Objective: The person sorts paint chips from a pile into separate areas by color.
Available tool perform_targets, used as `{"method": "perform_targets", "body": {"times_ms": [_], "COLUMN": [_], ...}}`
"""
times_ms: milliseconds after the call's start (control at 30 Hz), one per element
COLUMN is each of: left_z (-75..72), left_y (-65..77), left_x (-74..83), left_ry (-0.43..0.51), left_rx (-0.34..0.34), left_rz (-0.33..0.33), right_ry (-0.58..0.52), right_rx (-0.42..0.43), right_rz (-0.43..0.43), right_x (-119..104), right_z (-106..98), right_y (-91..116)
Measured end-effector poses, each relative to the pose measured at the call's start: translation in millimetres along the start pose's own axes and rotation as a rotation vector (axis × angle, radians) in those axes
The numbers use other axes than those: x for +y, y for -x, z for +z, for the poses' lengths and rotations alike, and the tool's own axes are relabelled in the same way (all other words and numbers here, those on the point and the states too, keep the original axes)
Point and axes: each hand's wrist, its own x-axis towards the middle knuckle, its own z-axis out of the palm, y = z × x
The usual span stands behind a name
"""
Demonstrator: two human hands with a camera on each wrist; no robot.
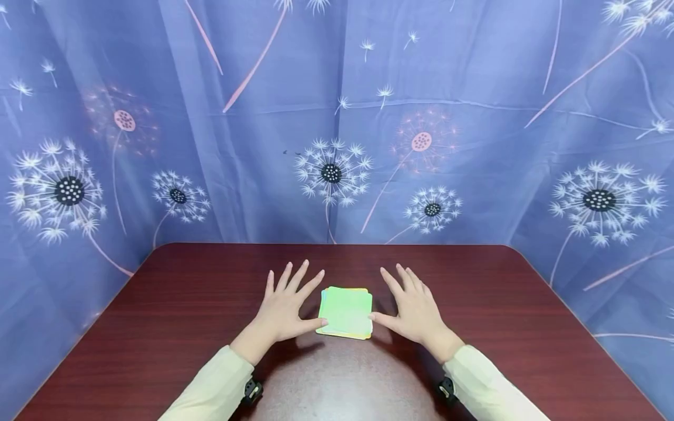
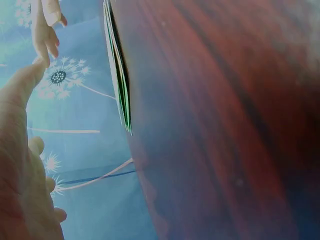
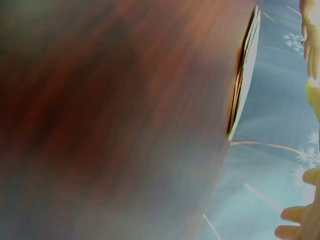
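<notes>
A small stack of coloured paper sheets (image 1: 344,313), light green on top with yellow, white and blue edges peeking out, lies on the table in the head view. Left of it is my left hand (image 1: 286,307), fingers spread and straight, its thumb tip overlapping the stack's left edge. On the other side my right hand (image 1: 418,310) has its fingers extended too, thumb pointing at the right edge. Both wrist views show the stack edge-on, its layers slightly fanned (image 2: 119,75) (image 3: 245,75), with the hands raised above it. Neither hand grips anything.
The dark red-brown wooden table (image 1: 184,310) has rounded far corners and a bright glare near its front. A blue curtain (image 1: 253,193) with dandelion prints hangs behind and along both sides. Black bands (image 1: 253,390) sit at both wrists, below pale sleeves (image 1: 216,386).
</notes>
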Motion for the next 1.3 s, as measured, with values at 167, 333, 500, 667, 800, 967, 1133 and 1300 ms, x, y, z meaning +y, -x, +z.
{"method": "perform_targets", "body": {"times_ms": [167,333,500,667,800,967,1133,1300], "left_z": [-0.3,1.4,1.5,-1.6,-2.7,-2.6,-0.6,3.9], "left_y": [0.6,0.6,0.1,0.6,-2.1,-7.9,-11.6,-15.9], "left_x": [1.9,3.6,7.2,12.2,14.1,14.8,15.5,13.7], "left_ry": [0.040,0.090,0.143,0.251,0.346,0.484,0.582,0.673], "left_rx": [0.020,0.074,0.091,0.065,0.057,0.054,0.030,0.026], "left_rz": [0.002,0.015,0.008,-0.025,-0.055,-0.085,-0.119,-0.156], "right_ry": [-0.033,-0.107,-0.187,-0.296,-0.372,-0.419,-0.462,-0.492], "right_rx": [0.018,0.047,0.019,-0.053,-0.062,-0.053,-0.085,-0.089], "right_rz": [-0.006,0.003,0.065,0.163,0.224,0.304,0.362,0.397], "right_x": [-0.1,-2.4,-5.1,-6.9,-9.9,-14.1,-15.8,-17.1], "right_z": [3.2,3.4,2.2,-0.1,-3.0,-5.5,-5.9,-2.0], "right_y": [1.0,0.3,-2.5,-5.3,-9.4,-14.8,-17.9,-21.0]}}
